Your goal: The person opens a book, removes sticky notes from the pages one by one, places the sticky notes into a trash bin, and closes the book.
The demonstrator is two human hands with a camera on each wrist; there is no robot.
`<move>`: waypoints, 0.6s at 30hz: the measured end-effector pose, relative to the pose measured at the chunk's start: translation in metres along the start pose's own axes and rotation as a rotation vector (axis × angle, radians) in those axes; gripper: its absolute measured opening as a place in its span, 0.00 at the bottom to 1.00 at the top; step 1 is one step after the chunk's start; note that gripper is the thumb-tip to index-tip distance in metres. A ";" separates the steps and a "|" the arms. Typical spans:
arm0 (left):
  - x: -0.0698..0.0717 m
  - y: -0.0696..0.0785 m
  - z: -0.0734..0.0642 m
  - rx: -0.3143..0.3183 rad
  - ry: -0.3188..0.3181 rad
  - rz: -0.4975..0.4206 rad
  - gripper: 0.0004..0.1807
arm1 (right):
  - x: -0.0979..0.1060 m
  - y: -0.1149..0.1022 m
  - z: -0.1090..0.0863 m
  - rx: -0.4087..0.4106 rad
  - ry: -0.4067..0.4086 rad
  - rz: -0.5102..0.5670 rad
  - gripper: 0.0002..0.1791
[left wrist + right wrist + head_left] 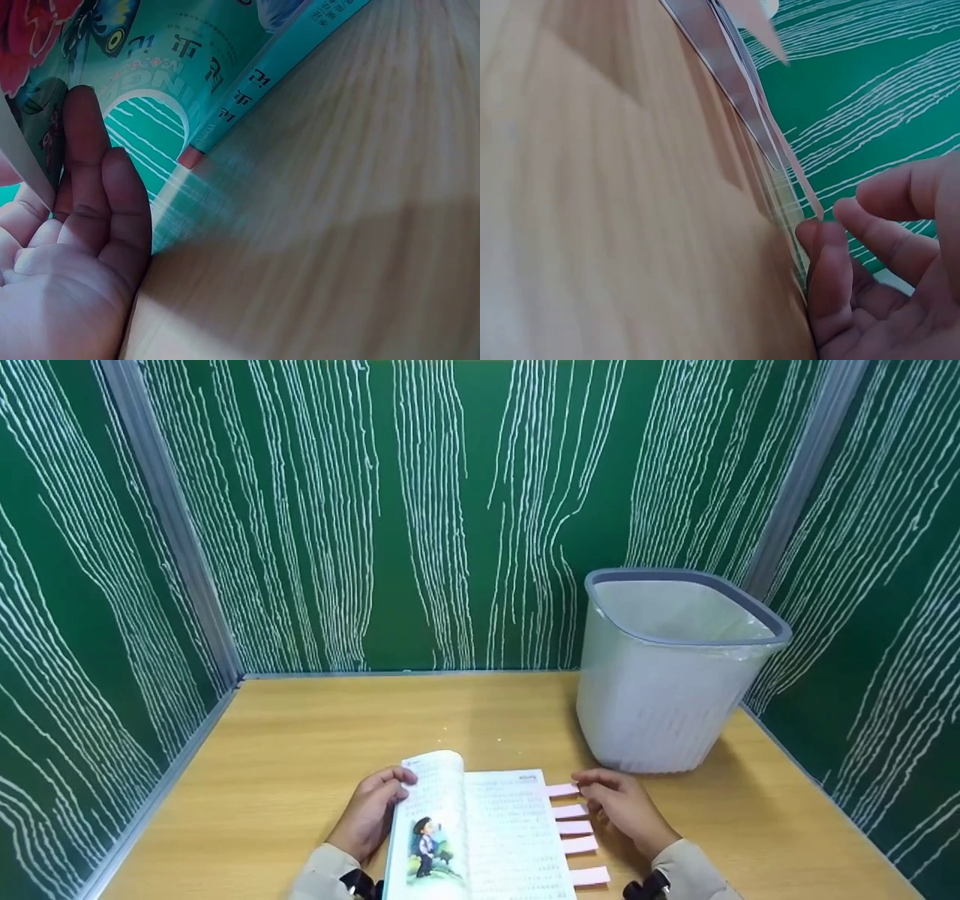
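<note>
An open book (pixel 517 832) with printed pages stands at the front middle of the table in the head view. Its left page bears a drawing of a figure, and its teal cover (pixel 161 71) shows in the left wrist view. My left hand (pixel 371 808) grips the book's left edge, thumb on the page side and fingers behind the cover. Several pink paper tabs (pixel 576 828) stick out from the right edge. My right hand (pixel 624 808) is at the topmost tab (pixel 562 790); in the right wrist view a tab's tip (pixel 820 213) meets its fingertips, thumb apart.
A pale waste bin (pixel 667 697) with a grey rim and a liner stands behind my right hand. Green panels (pixel 495 532) with white wavy lines enclose the wooden table (pixel 337 712) at the back and sides. Small pale specks (pixel 499 740) lie beyond the book.
</note>
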State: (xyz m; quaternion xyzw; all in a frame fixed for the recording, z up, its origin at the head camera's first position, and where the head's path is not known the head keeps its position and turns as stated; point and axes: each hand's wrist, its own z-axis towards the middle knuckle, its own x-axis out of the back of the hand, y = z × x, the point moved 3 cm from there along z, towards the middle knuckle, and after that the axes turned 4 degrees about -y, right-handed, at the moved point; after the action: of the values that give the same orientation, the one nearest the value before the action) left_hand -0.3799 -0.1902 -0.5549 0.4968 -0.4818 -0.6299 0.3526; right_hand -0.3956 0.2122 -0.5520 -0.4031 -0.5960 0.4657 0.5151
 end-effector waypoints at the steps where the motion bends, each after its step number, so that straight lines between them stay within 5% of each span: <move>1: 0.000 0.000 0.001 0.001 -0.004 0.003 0.12 | 0.001 0.000 0.000 0.003 -0.009 0.004 0.19; 11: -0.002 0.000 0.003 0.025 0.004 -0.002 0.12 | 0.005 0.001 -0.002 0.065 -0.123 -0.024 0.24; 18: -0.001 0.001 0.001 0.016 0.007 0.015 0.11 | 0.003 0.003 0.000 0.084 -0.108 -0.030 0.23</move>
State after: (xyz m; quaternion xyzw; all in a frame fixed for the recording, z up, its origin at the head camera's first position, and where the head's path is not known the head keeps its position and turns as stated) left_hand -0.3810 -0.1892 -0.5532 0.4981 -0.4892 -0.6217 0.3553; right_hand -0.3960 0.2163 -0.5545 -0.3464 -0.6091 0.5035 0.5056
